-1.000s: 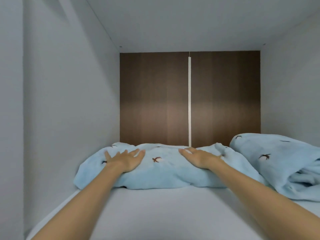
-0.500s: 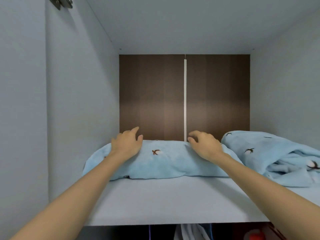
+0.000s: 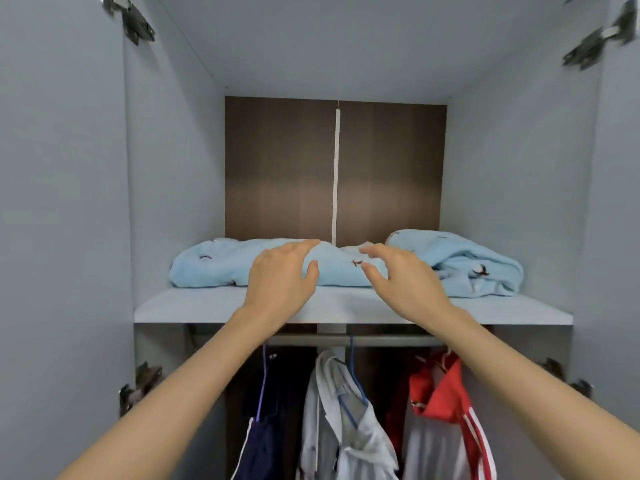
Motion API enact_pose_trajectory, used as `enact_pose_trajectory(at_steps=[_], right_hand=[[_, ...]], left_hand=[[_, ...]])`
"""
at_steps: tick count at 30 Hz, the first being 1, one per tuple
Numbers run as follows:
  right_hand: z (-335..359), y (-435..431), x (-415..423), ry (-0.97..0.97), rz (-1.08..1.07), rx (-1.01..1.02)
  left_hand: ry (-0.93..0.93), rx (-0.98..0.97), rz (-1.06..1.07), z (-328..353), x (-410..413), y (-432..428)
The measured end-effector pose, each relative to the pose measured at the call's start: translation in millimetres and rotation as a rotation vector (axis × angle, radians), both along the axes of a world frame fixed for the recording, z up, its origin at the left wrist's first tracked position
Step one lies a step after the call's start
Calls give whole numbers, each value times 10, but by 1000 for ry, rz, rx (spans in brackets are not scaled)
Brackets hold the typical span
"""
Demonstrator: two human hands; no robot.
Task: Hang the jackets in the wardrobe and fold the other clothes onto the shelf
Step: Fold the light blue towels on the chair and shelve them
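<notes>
A folded light-blue garment [image 3: 214,263] with small brown prints lies on the wardrobe shelf [image 3: 194,306], left of centre. A second light-blue garment [image 3: 474,265] lies bundled at the right. My left hand [image 3: 280,278] and my right hand [image 3: 401,278] hover in front of the left garment with fingers relaxed and spread, holding nothing. Below the shelf, a dark navy jacket [image 3: 263,441], a white jacket [image 3: 346,427] and a red-and-white jacket [image 3: 446,420] hang from the rail [image 3: 381,340].
Grey wardrobe side walls close in on both sides, with a brown back panel [image 3: 280,168] behind. Metal door hinges [image 3: 133,20] sit at the upper left, upper right and lower sides. Bare shelf board runs along the front edge.
My hands have lifted off the left garment and drawn back toward the shelf's front edge. The view has pulled back and down, bringing the rail and hanging jackets into sight.
</notes>
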State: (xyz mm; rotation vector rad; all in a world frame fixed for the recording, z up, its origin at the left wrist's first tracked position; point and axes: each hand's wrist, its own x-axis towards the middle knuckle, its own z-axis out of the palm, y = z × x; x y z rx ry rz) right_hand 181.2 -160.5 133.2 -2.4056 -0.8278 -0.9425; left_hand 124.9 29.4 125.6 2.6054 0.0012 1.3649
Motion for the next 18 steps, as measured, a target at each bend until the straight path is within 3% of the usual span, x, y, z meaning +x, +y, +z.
enact_pose_trajectory(at_steps=[12,18], right_hand=[[-975,-1684,-1530,138,-91,-89],[-1429,-2343,-2357,223,-160,-109]], left_hand=[[232,36,-56,-963,-1461,-1644],[286,35,-192,-1383,-1977,-2151]])
